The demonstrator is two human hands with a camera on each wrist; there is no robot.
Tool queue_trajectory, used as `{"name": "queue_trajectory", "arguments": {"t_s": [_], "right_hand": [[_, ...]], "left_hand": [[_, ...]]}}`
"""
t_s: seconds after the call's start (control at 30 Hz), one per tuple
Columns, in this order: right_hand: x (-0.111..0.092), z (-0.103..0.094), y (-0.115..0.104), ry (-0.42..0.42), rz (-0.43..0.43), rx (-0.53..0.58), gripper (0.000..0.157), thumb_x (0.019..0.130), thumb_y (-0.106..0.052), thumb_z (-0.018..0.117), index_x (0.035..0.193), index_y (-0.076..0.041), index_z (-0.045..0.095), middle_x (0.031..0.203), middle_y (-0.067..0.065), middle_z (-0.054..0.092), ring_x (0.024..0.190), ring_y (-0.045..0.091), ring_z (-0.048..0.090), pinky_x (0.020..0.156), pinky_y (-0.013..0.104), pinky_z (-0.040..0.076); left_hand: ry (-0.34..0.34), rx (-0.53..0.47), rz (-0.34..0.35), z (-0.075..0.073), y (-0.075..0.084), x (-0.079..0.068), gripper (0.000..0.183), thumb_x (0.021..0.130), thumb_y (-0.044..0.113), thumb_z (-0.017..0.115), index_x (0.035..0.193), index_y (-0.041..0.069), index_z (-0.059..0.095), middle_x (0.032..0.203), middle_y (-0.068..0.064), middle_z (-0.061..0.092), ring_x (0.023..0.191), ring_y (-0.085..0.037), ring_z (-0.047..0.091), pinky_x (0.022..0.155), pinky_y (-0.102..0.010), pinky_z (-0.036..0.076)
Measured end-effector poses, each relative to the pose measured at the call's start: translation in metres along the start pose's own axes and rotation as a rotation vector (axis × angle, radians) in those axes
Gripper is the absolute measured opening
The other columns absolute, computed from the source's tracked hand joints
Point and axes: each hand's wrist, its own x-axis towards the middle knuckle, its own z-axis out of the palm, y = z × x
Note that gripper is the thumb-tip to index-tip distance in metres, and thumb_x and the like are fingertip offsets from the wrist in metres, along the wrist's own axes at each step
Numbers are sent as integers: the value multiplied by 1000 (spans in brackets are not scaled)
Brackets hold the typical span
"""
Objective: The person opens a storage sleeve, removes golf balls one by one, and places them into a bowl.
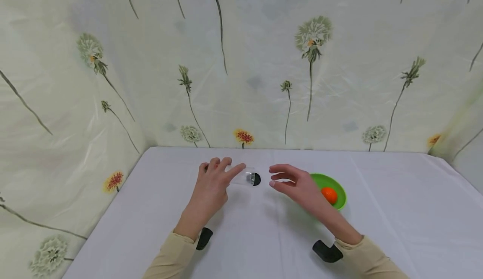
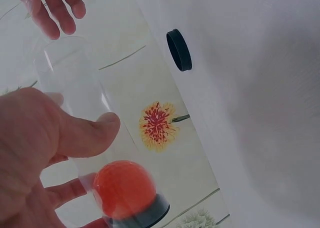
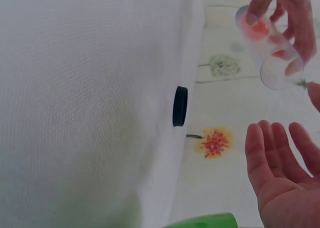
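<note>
My left hand [image 1: 211, 191] grips a clear plastic tube [image 1: 238, 176] above the table. Inside the tube, an orange ball [image 2: 125, 185] sits against the black cap [image 2: 142, 215] that closes one end; the other end is uncovered and points toward my right hand [image 1: 296, 183]. That right hand is held apart from the tube's open end, palm up, with relaxed fingers and nothing in them. On the table below lies a loose black lid [image 3: 180, 106], which the tube's end partly overlaps in the head view.
Beside my right forearm stands a green bowl [image 1: 342, 199] with an orange ball [image 1: 329, 195] in it; the forearm covers part of its rim. A white cloth covers the table [image 1: 400, 203]. Flower-patterned sheeting [image 1: 260, 61] rises behind the far edge and at the left.
</note>
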Motion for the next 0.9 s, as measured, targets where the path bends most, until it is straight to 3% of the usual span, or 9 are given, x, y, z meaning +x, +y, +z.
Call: {"name": "queue_trajectory", "arguments": {"t_s": [0.27,0.57,0.9], "right_hand": [[11,12,-6,-30,31,-19,44,90,-35,73,129,-18,61,127,2,61,111,20,61,90,30,51],[20,29,-9,-46,44,-6,46,91,-31,72,131,-13,59,131,11,59,111,26,61,87,36,53],[23,45,-10,-51,158,209,50,90,-28,74,133,-8,57,133,20,54,107,34,64,89,39,52]], "left_hand": [[9,-6,1,0,-1,0,66,83,-1,72,137,32,54,124,-3,49,110,-26,44,90,-47,37],[21,15,27,-3,-2,2,66,82,-2,72,137,30,54,124,-4,48,110,-27,44,90,-48,36],[10,64,31,-4,-2,-1,69,79,2,77,136,31,53,125,-5,47,113,-29,42,92,-50,35]]}}
